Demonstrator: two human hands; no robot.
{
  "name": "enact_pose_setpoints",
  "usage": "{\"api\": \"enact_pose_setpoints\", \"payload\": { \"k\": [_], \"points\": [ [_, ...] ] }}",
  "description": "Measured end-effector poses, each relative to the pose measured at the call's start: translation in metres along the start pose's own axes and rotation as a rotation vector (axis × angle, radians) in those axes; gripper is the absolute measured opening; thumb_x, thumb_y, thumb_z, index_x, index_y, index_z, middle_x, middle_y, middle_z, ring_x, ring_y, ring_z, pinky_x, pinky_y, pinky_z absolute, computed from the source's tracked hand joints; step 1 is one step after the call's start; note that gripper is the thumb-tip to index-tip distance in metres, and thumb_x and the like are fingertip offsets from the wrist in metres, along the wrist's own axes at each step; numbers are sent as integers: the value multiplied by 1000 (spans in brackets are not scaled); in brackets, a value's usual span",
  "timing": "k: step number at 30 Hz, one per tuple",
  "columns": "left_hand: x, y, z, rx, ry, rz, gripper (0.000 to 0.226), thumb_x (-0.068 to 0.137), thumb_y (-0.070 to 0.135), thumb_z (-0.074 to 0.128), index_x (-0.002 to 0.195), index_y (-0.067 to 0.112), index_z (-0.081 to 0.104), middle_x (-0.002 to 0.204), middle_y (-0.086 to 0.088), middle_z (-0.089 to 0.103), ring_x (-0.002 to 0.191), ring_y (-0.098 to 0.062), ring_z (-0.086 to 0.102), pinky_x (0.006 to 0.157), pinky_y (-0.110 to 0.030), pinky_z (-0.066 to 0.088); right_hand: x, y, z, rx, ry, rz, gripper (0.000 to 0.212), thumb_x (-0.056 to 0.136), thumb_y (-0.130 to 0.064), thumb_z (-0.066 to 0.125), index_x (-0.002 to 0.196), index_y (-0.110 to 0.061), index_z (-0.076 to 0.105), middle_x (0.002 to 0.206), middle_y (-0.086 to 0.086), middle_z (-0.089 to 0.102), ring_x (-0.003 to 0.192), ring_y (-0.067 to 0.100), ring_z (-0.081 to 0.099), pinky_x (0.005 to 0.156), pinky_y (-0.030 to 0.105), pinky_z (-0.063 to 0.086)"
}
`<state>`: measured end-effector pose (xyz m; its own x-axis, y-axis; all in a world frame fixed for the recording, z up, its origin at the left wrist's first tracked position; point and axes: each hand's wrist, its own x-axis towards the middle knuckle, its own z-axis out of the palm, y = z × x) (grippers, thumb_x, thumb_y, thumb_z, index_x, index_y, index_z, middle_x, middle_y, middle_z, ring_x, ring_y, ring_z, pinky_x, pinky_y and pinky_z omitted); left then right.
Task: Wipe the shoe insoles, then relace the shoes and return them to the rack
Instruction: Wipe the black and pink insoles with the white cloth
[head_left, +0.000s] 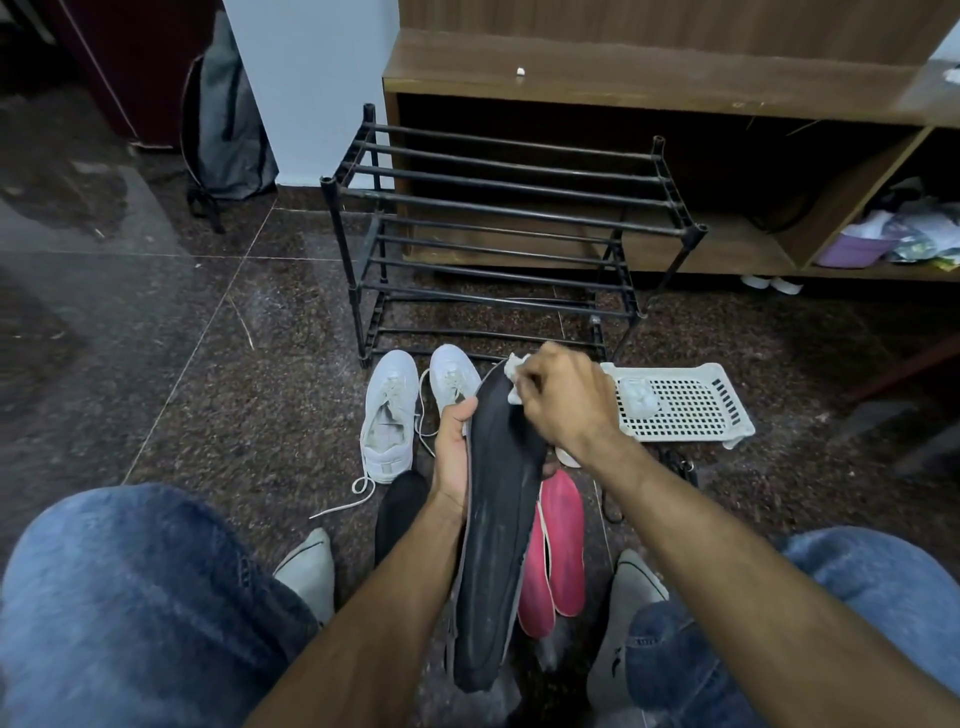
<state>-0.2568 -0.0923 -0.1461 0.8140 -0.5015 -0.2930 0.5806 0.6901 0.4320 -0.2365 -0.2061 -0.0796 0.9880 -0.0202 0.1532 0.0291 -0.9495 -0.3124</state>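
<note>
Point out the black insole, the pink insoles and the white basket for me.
black insole (496, 545), head view, middle of its dark top surface
pink insoles (558, 545), head view, on the right one of the pair
white basket (691, 402), head view, its perforated floor

Our two bare forearms with no sleeves, bare hands (563, 402) without rings or watch, faded blue denim jeans (124, 597) on both our knees, grey socks (309, 571) on our feet

Left hand (451, 457) grips black insole (498, 540); right hand (563, 400) presses white cloth (515, 370) on it.
</note>
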Motion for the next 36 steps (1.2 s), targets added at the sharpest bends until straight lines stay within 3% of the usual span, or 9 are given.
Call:
{"api": "enact_pose_setpoints", "payload": {
  "k": [5, 11, 17, 23, 27, 29, 33, 36],
  "points": [
    [6, 9, -16, -34, 70, 164, 41, 81, 34, 46, 86, 7, 77, 88, -11, 73, 79, -22, 69, 76, -28, 55, -48, -5, 14, 28, -220, -223, 20, 95, -25, 50, 98, -22, 70, 100, -4, 58, 92, 27, 62, 74, 40, 50],
    [0, 1, -10, 27, 6, -23, 55, 82, 49, 42, 87, 5, 74, 84, -17, 68, 72, -32, 61, 75, -41, 42, -3, 5, 6, -65, -7, -49, 23, 96, -31, 50, 97, -21, 71, 105, -2, 61, 92, 32, 62, 73, 39, 48],
    [7, 9, -24, -32, 111, 127, 39, 80, 36, 49, 89, 7, 74, 88, -11, 71, 79, -22, 68, 76, -29, 55, -42, -6, 13, -25, -193, -336, 20, 95, -26, 50, 96, -21, 70, 95, -3, 56, 84, 28, 62, 63, 37, 46],
    [3, 5, -8, 23, 21, -35, 60, 90, 48, 32, 91, 6, 75, 86, -18, 70, 77, -32, 63, 75, -39, 47, -4, -2, 3, 32, 42, -59, 19, 93, -29, 55, 96, -22, 73, 101, -5, 63, 90, 29, 62, 72, 39, 50],
    [8, 7, -15, 27, 115, 115, 29, 76, 37, 60, 72, 9, 68, 70, -8, 66, 66, -18, 64, 65, -25, 53, -37, -18, 14, 119, -84, -289, 19, 90, -22, 55, 88, -17, 73, 87, 0, 61, 77, 29, 62, 66, 42, 52],
    [14, 8, -20, -7, 158, 200, 25, 77, 32, 56, 71, 11, 66, 69, -5, 65, 64, -15, 63, 64, -23, 53, -53, -19, 19, 154, -126, -343, 20, 87, -23, 55, 91, -19, 74, 88, -2, 62, 78, 29, 63, 66, 41, 52],
    [18, 14, -16, -21, 111, 183, 41, 85, 34, 44, 86, 7, 75, 86, -11, 72, 78, -21, 68, 74, -27, 56, -30, -3, 10, 30, -84, -181, 21, 94, -29, 53, 101, -25, 72, 102, -5, 62, 89, 29, 63, 73, 39, 50],
    [19, 16, -7, 30, 71, 151, 41, 84, 38, 45, 90, 8, 72, 84, -10, 71, 76, -22, 67, 69, -27, 54, -15, 4, -3, -73, -41, -73, 22, 96, -33, 50, 104, -27, 70, 106, -6, 62, 94, 30, 61, 71, 35, 44]
  ]
}}
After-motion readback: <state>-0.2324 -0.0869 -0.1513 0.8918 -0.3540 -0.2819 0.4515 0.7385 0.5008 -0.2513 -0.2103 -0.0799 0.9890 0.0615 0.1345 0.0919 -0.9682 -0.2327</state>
